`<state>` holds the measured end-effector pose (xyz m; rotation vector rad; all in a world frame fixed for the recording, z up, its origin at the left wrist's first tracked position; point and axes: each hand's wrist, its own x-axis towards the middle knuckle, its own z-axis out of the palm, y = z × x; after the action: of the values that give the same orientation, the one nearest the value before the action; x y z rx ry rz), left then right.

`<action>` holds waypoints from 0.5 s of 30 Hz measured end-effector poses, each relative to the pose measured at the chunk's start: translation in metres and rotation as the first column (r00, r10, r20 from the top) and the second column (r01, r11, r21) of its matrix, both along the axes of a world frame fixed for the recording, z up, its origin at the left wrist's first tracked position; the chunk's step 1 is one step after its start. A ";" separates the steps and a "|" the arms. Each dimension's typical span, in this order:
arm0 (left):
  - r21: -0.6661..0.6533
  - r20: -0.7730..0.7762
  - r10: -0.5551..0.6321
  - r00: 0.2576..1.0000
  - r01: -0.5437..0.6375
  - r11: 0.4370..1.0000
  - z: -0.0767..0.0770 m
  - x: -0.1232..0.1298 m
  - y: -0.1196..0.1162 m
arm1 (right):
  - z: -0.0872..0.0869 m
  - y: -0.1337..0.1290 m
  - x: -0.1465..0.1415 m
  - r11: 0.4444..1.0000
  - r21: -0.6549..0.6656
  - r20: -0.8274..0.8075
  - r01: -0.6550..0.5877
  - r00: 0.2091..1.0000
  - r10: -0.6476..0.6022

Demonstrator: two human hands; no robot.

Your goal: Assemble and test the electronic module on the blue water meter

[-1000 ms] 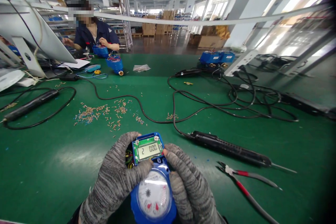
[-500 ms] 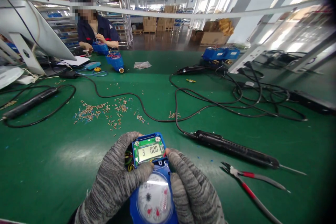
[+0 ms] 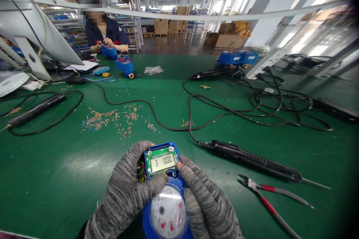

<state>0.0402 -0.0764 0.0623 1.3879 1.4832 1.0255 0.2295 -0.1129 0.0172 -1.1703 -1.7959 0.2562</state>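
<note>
A blue water meter [image 3: 167, 209] with a round dial is held in front of me at the bottom centre. At its top sits a blue housing with a green circuit board and a lit display [image 3: 162, 162] reading "3 000". My left hand [image 3: 127, 188], in a grey knit glove with bare fingertips, grips the housing from the left, its thumb along the lower edge. My right hand [image 3: 209, 198], gloved alike, closes on the meter's right side, a fingertip at the housing's right edge. Wires show beside the housing on the left. The meter's lower end is out of frame.
To the right lie a black electric screwdriver [image 3: 256, 161] and red-handled cutting pliers [image 3: 266, 190]. Scattered small screws [image 3: 109, 119] and a black cable [image 3: 146, 102] lie ahead. Another screwdriver [image 3: 39, 108] is at left. Across the table a person [image 3: 106, 31] handles a blue meter [image 3: 109, 51].
The whole view shifts slightly to the right. My grip on the water meter stays the same and the display reading is unchanged. The person opposite has moved their hands a little.
</note>
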 end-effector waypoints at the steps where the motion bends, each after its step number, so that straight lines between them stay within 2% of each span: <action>1: 0.002 0.014 -0.008 1.000 0.008 1.000 0.000 0.000 0.000 | 0.001 0.000 -0.001 1.000 -0.007 -0.006 0.001 1.000 -0.001; 10: -0.038 0.036 0.025 0.999 -0.024 0.999 0.000 0.000 -0.002 | 0.012 -0.001 -0.004 0.996 -0.075 0.033 0.054 0.998 -0.052; 15: -0.067 0.106 -0.011 0.994 0.018 0.998 0.001 0.001 -0.001 | 0.010 -0.003 -0.005 0.984 -0.129 0.026 0.124 0.992 -0.122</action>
<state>0.0410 -0.0778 0.0634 1.2756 1.4153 1.0153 0.2244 -0.1161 0.0277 -1.3752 -1.7357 0.2950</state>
